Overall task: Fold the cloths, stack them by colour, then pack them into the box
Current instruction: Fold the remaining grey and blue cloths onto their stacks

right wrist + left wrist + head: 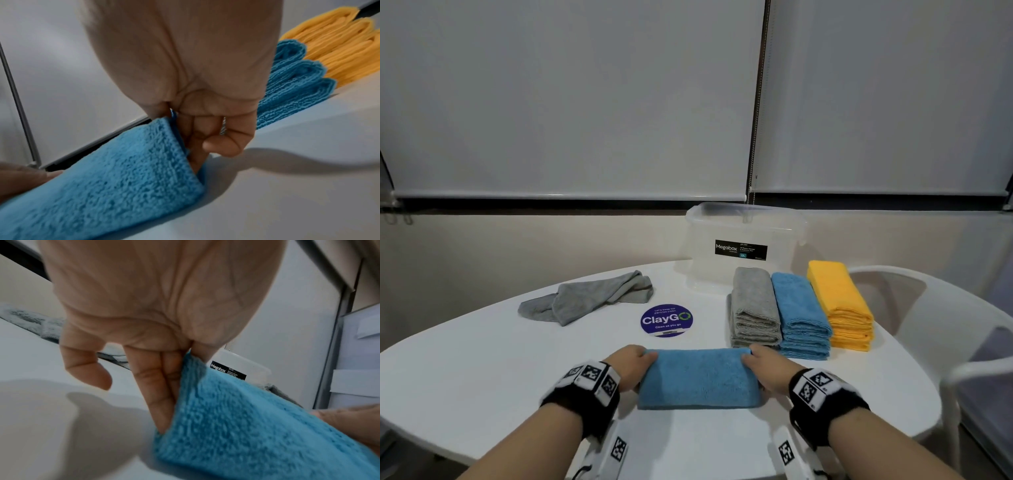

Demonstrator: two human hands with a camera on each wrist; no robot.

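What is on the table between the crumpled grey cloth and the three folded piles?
A round purple ClayGo sticker on the white table, shown in the head view; the rest is bare.

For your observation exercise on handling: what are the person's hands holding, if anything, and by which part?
Both hold one folded blue cloth by its short ends: the left hand grips the left end, the right hand the right end.

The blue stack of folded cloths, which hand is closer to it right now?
Right. The right hand grips the near cloth's end just in front of the blue stack; the left hand holds the opposite end, farther away.
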